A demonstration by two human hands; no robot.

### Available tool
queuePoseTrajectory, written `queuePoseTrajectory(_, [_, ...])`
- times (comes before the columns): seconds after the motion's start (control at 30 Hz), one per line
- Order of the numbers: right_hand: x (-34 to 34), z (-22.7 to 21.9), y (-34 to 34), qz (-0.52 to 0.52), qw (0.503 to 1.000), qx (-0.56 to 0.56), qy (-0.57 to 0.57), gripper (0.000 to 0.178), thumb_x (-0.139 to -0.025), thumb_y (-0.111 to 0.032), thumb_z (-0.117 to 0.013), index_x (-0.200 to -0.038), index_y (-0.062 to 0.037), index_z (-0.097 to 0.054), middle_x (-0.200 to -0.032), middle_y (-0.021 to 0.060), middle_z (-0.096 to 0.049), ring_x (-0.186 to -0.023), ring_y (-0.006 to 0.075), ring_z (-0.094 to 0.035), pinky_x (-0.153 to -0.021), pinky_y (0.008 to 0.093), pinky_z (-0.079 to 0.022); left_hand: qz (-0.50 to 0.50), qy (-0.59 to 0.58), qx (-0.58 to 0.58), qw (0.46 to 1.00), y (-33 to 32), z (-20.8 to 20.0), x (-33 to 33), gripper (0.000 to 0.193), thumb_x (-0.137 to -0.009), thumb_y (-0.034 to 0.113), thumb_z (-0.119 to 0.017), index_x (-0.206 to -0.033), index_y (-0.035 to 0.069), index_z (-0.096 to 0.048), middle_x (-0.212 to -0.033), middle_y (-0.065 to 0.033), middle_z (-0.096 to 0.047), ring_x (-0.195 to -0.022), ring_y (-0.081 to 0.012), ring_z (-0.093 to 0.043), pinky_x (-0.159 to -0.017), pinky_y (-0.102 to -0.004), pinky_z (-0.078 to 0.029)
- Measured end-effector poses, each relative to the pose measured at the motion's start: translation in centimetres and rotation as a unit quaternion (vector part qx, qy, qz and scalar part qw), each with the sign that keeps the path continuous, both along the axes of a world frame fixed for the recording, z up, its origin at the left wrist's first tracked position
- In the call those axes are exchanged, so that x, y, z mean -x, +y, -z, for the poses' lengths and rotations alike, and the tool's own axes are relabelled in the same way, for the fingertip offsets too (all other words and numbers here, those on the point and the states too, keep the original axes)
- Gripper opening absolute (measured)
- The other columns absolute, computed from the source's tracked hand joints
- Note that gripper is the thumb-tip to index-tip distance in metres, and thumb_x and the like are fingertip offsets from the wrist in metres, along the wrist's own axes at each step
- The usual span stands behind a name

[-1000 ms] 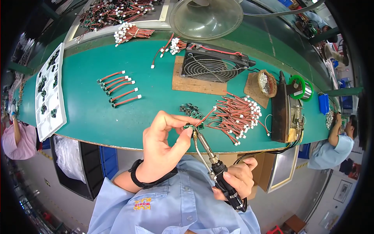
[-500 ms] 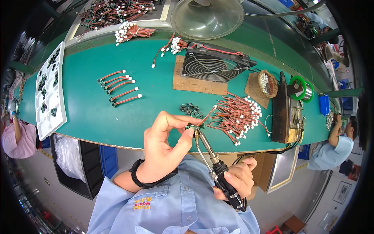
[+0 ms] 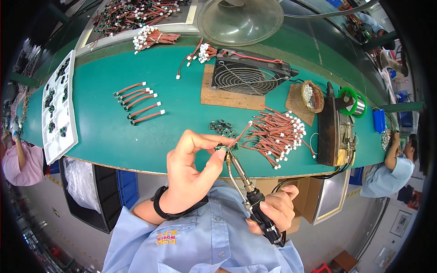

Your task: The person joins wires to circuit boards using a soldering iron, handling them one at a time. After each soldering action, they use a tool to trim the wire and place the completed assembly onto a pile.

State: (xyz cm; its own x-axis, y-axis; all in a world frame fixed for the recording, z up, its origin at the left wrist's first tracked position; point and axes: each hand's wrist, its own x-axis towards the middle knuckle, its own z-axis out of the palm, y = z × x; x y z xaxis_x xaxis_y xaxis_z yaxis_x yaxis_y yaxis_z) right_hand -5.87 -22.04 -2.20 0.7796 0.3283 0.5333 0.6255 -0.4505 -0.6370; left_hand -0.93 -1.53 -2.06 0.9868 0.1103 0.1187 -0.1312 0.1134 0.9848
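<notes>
My left hand (image 3: pixel 191 166) is closed, pinching a small green circuit board (image 3: pixel 221 148) between thumb and fingertips above the near edge of the bench. A red and brown wire lead (image 3: pixel 242 133) with a white connector runs up and right from the board; whether its bare end is joined there is too small to tell. My right hand (image 3: pixel 280 210) is wrapped round the black handle of a soldering iron (image 3: pixel 239 170), which has a thin metal feed tube alongside. The iron's tip meets the board area close to my left thumb. Several loose small boards (image 3: pixel 219 126) lie just beyond.
Wire leads (image 3: pixel 277 136) are heaped right of my hands. Beyond stand a black fan (image 3: pixel 250 77), a bowl (image 3: pixel 314 98), a solder spool (image 3: pixel 359 105) and an iron stand (image 3: pixel 328 132). Wired boards (image 3: pixel 145 116) lie left, near a white tray (image 3: pixel 68 132). A clear hood (image 3: pixel 241 22) hangs overhead.
The soldering iron and my right hand have shifted very slightly left. My left hand keeps its pinch on the circuit board.
</notes>
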Motion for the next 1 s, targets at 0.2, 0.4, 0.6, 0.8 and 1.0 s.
queuePoseTrajectory(0.2, [0.1,-0.1,-0.1,-0.003,1.000,0.007,0.001,0.042,-0.061,-0.030,-0.079,-0.098,-0.0153,-0.064,-0.079,-0.0017,-0.062,-0.066,0.0130,-0.057,-0.081,0.0361,-0.031,-0.034,-0.038,-0.003,0.999,-0.2,0.2,-0.2,0.016,-0.081,-0.006,-0.056,-0.086,0.001,-0.042,-0.092,-0.0196,-0.066,-0.080,-0.0144,-0.063,-0.067,-0.0250,-0.048])
queuePoseTrajectory(0.4, [0.2,-0.3,-0.2,-0.001,1.000,0.013,0.010,0.042,-0.061,-0.030,-0.079,-0.098,-0.0154,-0.064,-0.080,-0.0024,-0.063,-0.066,0.0126,-0.057,-0.081,0.0359,-0.031,-0.019,-0.024,-0.005,1.000,-0.1,-0.3,0.0,0.016,-0.083,-0.005,-0.055,-0.088,0.002,-0.042,-0.094,-0.0211,-0.065,-0.085,-0.0174,-0.062,-0.072,-0.0277,-0.047])
queuePoseTrajectory(0.6, [0.4,-0.5,-0.3,0.004,1.000,0.006,0.001,0.041,-0.061,-0.030,-0.079,-0.097,-0.0153,-0.064,-0.080,-0.0017,-0.062,-0.066,0.0129,-0.056,-0.080,0.0360,-0.031,-0.008,-0.010,0.032,0.999,0.0,-0.2,-0.2,0.014,-0.084,-0.004,-0.055,-0.087,0.003,-0.042,-0.095,-0.0190,-0.065,-0.089,-0.0170,-0.062,-0.075,-0.0260,-0.047])
queuePoseTrajectory(0.8, [0.1,1.4,-1.7,0.057,0.990,-0.040,-0.126,0.045,-0.077,-0.028,-0.067,-0.112,-0.0047,-0.050,-0.068,0.0075,-0.059,-0.056,0.0151,-0.050,-0.075,0.0393,-0.036,0.033,0.071,0.111,0.991,0.7,-0.8,-0.3,0.012,-0.084,-0.002,-0.053,-0.086,0.004,-0.043,-0.098,-0.0189,-0.064,-0.091,-0.0173,-0.060,-0.080,-0.0282,-0.045])
queuePoseTrajectory(1.0, [-0.9,3.6,0.4,0.273,0.947,-0.165,0.046,0.046,-0.082,-0.010,-0.062,-0.122,-0.0029,-0.040,-0.074,0.0102,-0.057,-0.059,0.0168,-0.051,-0.070,0.0324,-0.044,0.051,0.115,0.190,0.974,1.5,-0.6,-0.5,0.011,-0.086,-0.002,-0.051,-0.086,0.005,-0.043,-0.097,-0.0186,-0.064,-0.089,-0.0160,-0.059,-0.079,-0.0295,-0.044])
